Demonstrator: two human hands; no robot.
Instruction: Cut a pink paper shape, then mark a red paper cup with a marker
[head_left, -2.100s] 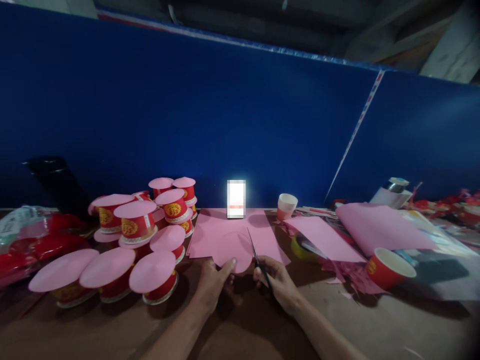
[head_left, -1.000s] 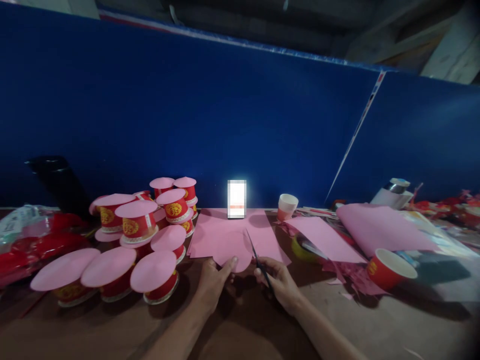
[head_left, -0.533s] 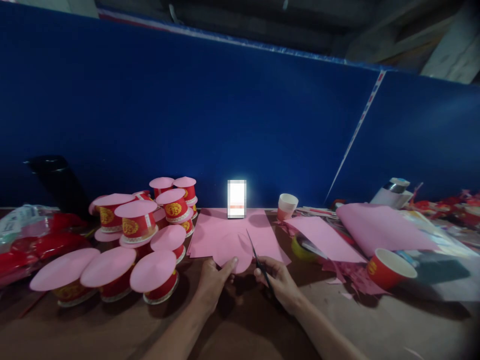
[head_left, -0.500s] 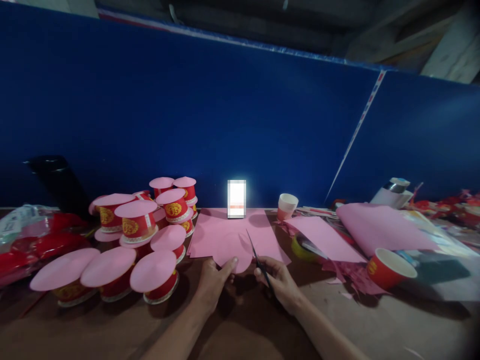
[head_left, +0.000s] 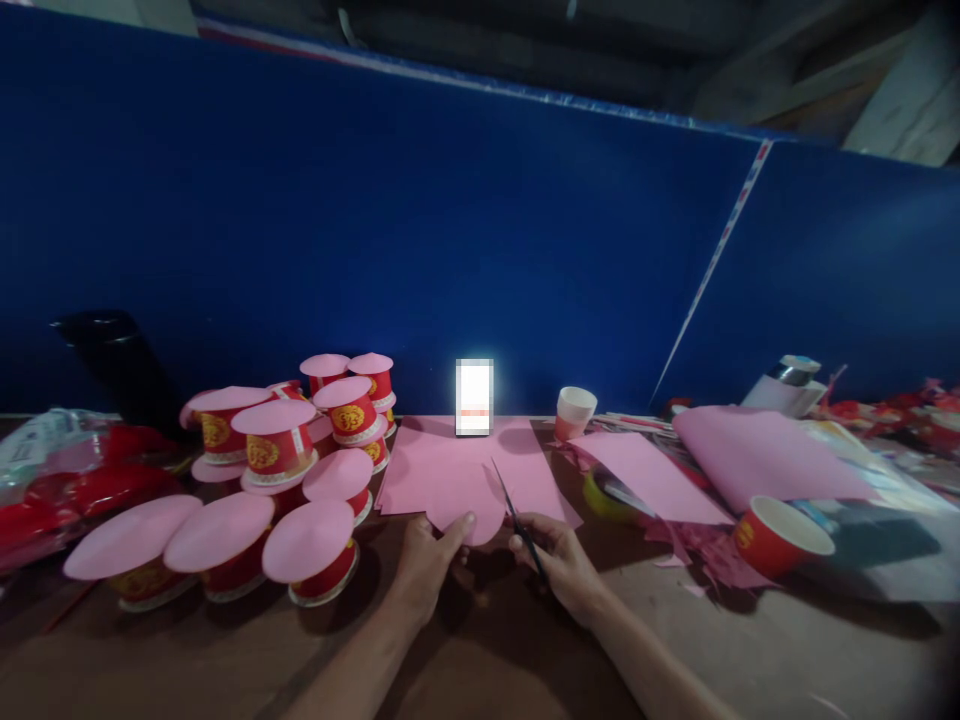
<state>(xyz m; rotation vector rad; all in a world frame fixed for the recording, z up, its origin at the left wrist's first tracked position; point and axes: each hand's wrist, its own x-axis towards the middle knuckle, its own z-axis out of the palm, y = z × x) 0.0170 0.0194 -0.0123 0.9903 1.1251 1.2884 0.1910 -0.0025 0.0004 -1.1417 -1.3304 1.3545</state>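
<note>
My left hand (head_left: 429, 562) pinches the near left edge of a round pink paper disc (head_left: 484, 524), thumb on top. The disc's far edge blends into the pink paper sheets (head_left: 457, 462) behind it. Black scissors (head_left: 514, 514) are in my right hand (head_left: 564, 568), its fingers closed round the handles. Their blades point up and away, along the disc's right edge. Whether the blades touch the paper I cannot tell. To the left stand several red paper cups with gold print (head_left: 262, 455), some stacked, topped by shallow pink paper cones (head_left: 307, 540).
A lit phone screen (head_left: 474, 398) stands upright behind the sheets, before a blue wall (head_left: 480, 220). Rightward are a white-and-red cup (head_left: 576, 412), pink scraps (head_left: 731, 568), a loose pink sheet (head_left: 652, 478) and a red cup (head_left: 780, 540). Red plastic-wrapped items (head_left: 82, 500) lie far left.
Both hands keep nearly the same place and grip. The disc's far edge, distinct before, now merges with the sheets behind. The whole view has shifted very slightly.
</note>
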